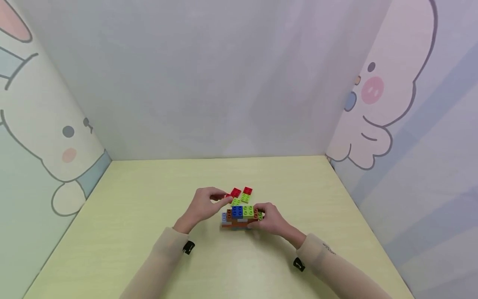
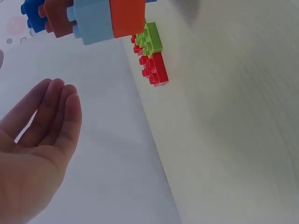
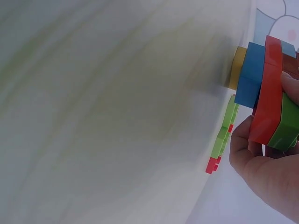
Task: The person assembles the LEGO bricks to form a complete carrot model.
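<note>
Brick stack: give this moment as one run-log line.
right hand: grips brick stack | left hand: near loose red bricks | loose lime bricks: on table

Brick assembly (image 1: 242, 213): blue, lime green, brown, orange-red, light blue, yellow. Loose bricks (image 1: 235, 192): red, lime green. Tabletop (image 1: 157, 187): pale yellow, faintly streaked. Sleeves (image 1: 160, 253): beige. Side walls (image 1: 37, 124): cartoon-animal print, pink cheeks.

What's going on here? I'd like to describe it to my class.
A person is handling toy building bricks at a table. Their right hand grips one end of a multicoloured brick structure. Their left hand is at a loose red brick; whether it touches it, I can't tell. More loose red and green bricks lie on the table just beyond the structure.
</note>
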`<state>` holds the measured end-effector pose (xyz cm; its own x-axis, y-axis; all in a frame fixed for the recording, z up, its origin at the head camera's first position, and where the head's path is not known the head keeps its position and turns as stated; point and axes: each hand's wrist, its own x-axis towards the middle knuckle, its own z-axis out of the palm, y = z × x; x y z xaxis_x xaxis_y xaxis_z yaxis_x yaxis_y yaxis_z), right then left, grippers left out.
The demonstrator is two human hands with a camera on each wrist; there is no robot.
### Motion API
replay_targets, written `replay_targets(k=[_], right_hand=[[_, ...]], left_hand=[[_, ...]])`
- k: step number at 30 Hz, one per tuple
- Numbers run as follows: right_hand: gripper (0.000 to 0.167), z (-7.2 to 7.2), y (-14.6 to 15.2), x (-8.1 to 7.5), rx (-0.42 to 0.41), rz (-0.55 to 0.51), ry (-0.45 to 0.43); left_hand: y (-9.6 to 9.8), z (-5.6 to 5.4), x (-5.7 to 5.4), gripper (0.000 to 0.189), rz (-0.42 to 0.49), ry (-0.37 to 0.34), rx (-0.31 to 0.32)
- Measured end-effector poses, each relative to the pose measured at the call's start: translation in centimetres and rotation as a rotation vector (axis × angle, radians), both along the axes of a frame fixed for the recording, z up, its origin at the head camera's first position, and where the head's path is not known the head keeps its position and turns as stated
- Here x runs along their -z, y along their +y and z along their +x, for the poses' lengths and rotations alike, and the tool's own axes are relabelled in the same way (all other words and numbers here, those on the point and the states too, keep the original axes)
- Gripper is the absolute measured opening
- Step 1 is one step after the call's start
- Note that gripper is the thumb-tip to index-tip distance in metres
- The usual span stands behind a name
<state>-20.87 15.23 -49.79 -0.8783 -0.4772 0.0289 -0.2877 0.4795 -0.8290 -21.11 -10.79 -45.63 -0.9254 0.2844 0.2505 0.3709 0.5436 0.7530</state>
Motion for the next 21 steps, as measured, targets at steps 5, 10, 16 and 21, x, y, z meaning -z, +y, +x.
replay_targets(k=[5,10,16,21], right_hand=[[0.032,0.1,0.0,0.0,0.001,-0.005,0.005],[0.030,0.0,-0.1,0.2,-0.007,-0.003,0.016],[0.032,0.0,-0.1,0.3,0.000,-0.001,0.002],[0.031,0.1,-0.2,0.3,0.010,0.008,-0.005]], left_hand=[[0.1,-1.0,1.4,0.033,-0.005,-0.016,-0.061],[0.1,-2.4,2.9,0.028,-0.089,-0.049,-0.090],[0.6,-4.2,3.9,0.040,-0.243,-0.168,-0.007],[1.3,-5.2,4.0,0.049,-0.344,-0.221,0.014]])
